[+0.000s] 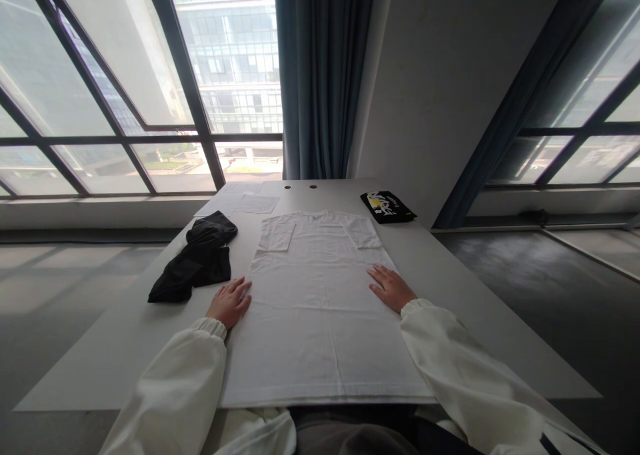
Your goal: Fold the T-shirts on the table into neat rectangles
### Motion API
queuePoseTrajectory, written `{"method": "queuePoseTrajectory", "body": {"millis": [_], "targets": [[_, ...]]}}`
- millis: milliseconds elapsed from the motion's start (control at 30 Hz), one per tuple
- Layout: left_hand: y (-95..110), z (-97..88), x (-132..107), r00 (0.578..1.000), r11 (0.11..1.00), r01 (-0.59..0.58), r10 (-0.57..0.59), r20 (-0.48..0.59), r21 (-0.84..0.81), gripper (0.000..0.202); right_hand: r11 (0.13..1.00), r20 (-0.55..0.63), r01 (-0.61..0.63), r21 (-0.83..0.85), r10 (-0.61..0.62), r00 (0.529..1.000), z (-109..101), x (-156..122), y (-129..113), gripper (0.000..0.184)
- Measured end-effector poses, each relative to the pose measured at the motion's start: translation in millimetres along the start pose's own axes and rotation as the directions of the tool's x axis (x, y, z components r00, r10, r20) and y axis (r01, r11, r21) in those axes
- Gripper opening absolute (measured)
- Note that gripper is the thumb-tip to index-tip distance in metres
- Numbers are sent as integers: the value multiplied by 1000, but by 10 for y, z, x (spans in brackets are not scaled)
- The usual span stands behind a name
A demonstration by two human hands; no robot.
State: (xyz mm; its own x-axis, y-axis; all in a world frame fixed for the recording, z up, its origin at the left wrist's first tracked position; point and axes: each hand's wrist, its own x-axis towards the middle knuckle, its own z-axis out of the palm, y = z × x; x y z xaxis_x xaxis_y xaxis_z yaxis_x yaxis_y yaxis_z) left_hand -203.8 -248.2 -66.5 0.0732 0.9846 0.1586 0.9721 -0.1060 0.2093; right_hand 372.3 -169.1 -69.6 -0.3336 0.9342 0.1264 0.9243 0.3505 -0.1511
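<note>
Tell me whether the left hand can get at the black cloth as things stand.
Probably yes: the left hand lies at the edge of the white shirt, seemingly holding nothing. The black cloth is just beyond it on the same side, with nothing visible between them.

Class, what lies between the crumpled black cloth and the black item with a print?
The head view shows the white shirt, laid flat, between the black cloth and the printed black item.

The flat shirt [325, 295] leaves passage between black cloth [200, 261] and black package [400, 213].
</note>
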Motion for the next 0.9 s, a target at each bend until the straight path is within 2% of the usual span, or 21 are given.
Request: {"method": "queuePoseTrajectory", "body": {"millis": [400,900], "targets": [[17,-22,-3,1000,1000,-2,2,9,5,57,1000,29,-8,-18,8,1000,-35,-5,-36,61],[-24,22,9,999,1000,-27,27,-33,9,55,1000,15,1,0,-1,1000,0,7,5,59]]}}
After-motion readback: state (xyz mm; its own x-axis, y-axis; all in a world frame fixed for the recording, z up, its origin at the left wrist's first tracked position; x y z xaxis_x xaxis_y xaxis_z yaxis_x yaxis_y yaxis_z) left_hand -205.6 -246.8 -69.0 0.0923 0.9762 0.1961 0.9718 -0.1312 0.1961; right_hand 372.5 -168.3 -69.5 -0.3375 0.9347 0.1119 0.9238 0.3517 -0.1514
